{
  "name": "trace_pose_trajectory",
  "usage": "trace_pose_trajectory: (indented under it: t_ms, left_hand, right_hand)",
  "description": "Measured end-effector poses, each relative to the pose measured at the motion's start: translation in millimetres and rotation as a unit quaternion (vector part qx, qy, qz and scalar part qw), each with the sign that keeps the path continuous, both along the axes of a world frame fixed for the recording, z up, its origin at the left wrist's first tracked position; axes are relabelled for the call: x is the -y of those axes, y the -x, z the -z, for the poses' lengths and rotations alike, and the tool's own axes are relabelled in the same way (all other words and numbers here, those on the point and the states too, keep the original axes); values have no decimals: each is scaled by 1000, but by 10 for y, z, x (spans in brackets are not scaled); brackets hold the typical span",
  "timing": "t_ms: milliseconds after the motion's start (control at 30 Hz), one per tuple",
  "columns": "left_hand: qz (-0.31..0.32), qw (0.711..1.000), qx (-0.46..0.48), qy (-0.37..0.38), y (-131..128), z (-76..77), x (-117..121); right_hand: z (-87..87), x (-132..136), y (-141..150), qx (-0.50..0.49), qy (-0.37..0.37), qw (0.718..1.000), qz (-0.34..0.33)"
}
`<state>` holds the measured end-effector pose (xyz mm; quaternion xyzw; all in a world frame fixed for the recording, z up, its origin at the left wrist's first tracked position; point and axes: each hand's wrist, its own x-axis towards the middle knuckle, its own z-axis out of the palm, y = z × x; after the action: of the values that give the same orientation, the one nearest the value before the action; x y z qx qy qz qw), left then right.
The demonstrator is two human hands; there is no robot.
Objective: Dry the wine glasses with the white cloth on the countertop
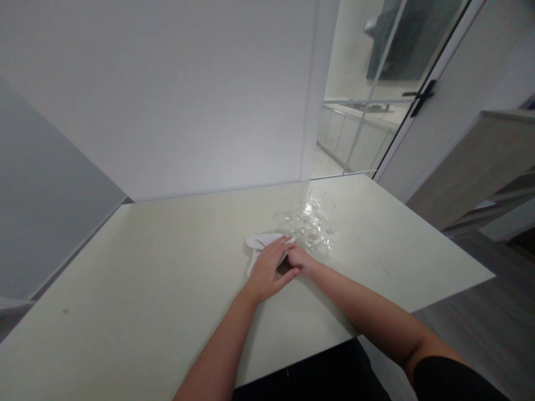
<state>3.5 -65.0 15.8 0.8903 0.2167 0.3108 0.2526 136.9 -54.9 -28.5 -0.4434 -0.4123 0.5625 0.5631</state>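
Observation:
A white cloth [263, 240] lies crumpled near the middle of the pale table. Over it rests my left hand [267, 270], fingers stretched out and together, thumb spread away toward the right. My right hand [298, 259] is curled against the cloth's right side, its fingertips hidden behind my left hand and the cloth. The two hands touch or nearly touch at the fingers. Just beyond my right hand stands a cluster of clear, shiny, branching pieces [313, 223], glass or plastic; I cannot tell which.
The table [167, 278] meets a white wall panel [209, 100] at its far edge. A glazed door with a black handle [423, 97] is at the back right. Wooden shelving [472, 161] stands beyond the table's right edge.

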Motion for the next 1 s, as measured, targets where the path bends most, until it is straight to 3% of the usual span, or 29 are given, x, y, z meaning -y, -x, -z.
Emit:
trace_pose_trajectory:
  t_ms: [100,200,300,400,533,700,1000]
  left_hand:
    - [-26,1000,-2,-3,-24,41,-23]
    - [-43,999,3,11,-25,94,-54]
    - [-21,999,-3,32,-25,117,-75]
    - [-43,997,34,56,-35,125,-79]
    - [-92,989,84,85,-43,140,-86]
    - [-155,985,65,28,-45,148,-111]
    - [-153,987,55,6,-43,147,-126]
  right_hand:
    - [-73,7,10,-120,70,989,-52]
    - [-152,42,14,-198,81,974,-78]
    - [-144,50,26,-173,99,980,-17]
    - [-63,28,35,-131,65,989,31]
    - [26,-4,33,-128,26,991,18]
    - [23,-13,38,-144,28,989,14]
    - [24,-12,32,-122,33,992,7]
